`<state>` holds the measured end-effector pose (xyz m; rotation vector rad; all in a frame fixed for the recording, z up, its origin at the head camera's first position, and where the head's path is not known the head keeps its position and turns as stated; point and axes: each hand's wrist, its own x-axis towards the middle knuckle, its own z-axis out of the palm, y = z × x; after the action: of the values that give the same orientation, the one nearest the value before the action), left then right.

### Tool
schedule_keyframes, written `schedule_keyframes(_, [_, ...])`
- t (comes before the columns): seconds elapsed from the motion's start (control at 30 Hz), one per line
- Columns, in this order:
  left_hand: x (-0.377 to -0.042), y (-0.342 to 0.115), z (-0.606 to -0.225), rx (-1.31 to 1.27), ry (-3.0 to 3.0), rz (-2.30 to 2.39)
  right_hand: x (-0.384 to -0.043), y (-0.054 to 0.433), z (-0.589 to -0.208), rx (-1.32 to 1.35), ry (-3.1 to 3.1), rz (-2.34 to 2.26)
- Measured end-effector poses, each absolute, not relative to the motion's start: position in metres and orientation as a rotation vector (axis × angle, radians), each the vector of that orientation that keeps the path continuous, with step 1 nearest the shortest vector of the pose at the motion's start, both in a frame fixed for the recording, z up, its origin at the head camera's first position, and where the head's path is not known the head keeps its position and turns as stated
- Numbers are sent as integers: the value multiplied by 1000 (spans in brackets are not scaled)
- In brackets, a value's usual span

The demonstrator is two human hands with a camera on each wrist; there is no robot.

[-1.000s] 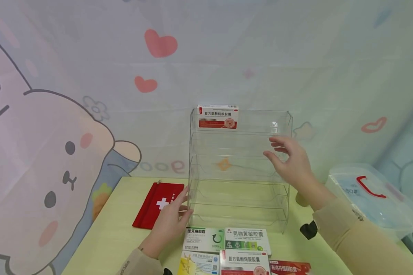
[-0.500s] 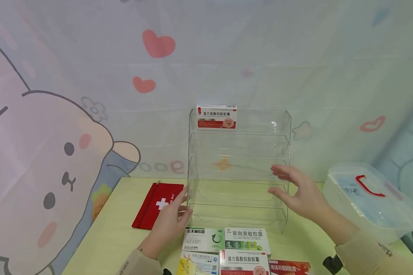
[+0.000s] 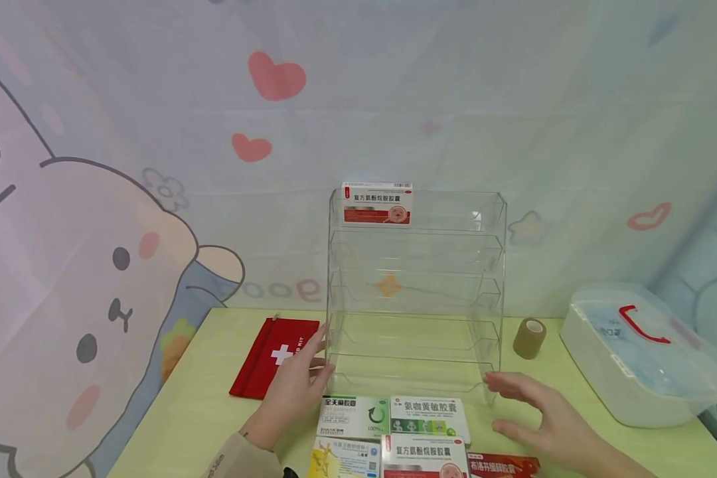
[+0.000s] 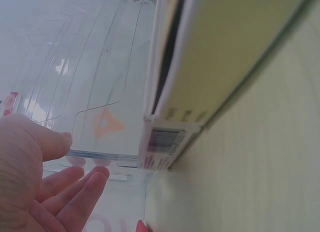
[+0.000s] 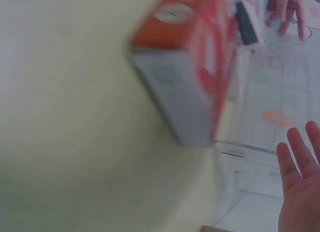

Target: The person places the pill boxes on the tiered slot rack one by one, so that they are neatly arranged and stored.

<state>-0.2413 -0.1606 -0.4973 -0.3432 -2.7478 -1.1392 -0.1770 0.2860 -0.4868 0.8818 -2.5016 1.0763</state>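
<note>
A clear tiered display rack (image 3: 417, 315) stands on the table, and one white-and-red medicine box (image 3: 378, 206) sits in its top tier at the left. My left hand (image 3: 291, 388) holds the rack's left side low down; the left wrist view has its thumb and fingers on either side of the clear panel's edge. By the rack's lower right corner is my right hand (image 3: 544, 418), fingers extended and holding nothing. Just in front of that hand lies a red medicine box (image 3: 503, 466), blurred and close in the right wrist view.
Several more medicine boxes lie before the rack, among them a green-and-white one (image 3: 354, 417) and a yellow-and-white one (image 3: 343, 458). At left lies a red first-aid pouch (image 3: 277, 358). A tan bandage roll (image 3: 529, 338) and a lidded plastic case (image 3: 621, 392) stand at right.
My right hand has come down along the rack's right side, from its upper tiers to its lower corner, exposing the bandage roll. The left hand keeps its place on the rack.
</note>
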Motion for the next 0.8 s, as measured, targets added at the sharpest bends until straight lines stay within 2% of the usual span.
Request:
schedule_keyframes(0.2, [-242,-160,-497,-326,-2750,-1117,-156,301,-504,814,-2752,1102])
schedule_keyframes(0.5, [-240,-160,-498,-330,-2751,-1125,-154,315,-515,548,-3144,1491])
schedule_keyframes(0.8, [-242,-160,-498,-333,-2756,-1127,-154,337,-535,698,-3146,1489])
